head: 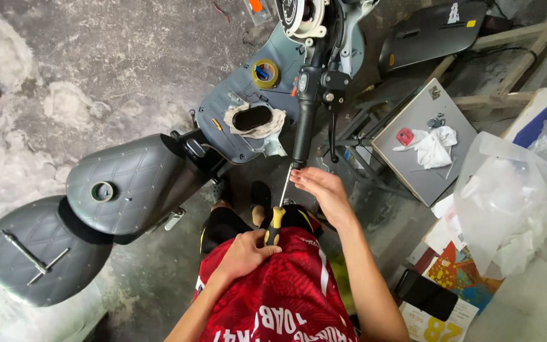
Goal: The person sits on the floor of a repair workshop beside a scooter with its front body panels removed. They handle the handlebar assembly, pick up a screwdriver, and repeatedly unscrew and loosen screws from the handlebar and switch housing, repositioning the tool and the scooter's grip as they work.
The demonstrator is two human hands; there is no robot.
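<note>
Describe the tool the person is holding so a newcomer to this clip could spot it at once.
Start at the grey scooter lying across the concrete floor and follow its black handlebar grip down to the end. There a screwdriver points its thin metal shaft into the grip's tip, the left hand around the handle and the right hand steadying the shaft. Its yellow-and-black handle sets it apart from the grey wrench on the seat.

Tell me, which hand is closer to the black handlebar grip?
The right hand. Its fingers steady the screwdriver shaft just below the end of the handlebar grip. The left hand grips the yellow handle, lower down.
</note>
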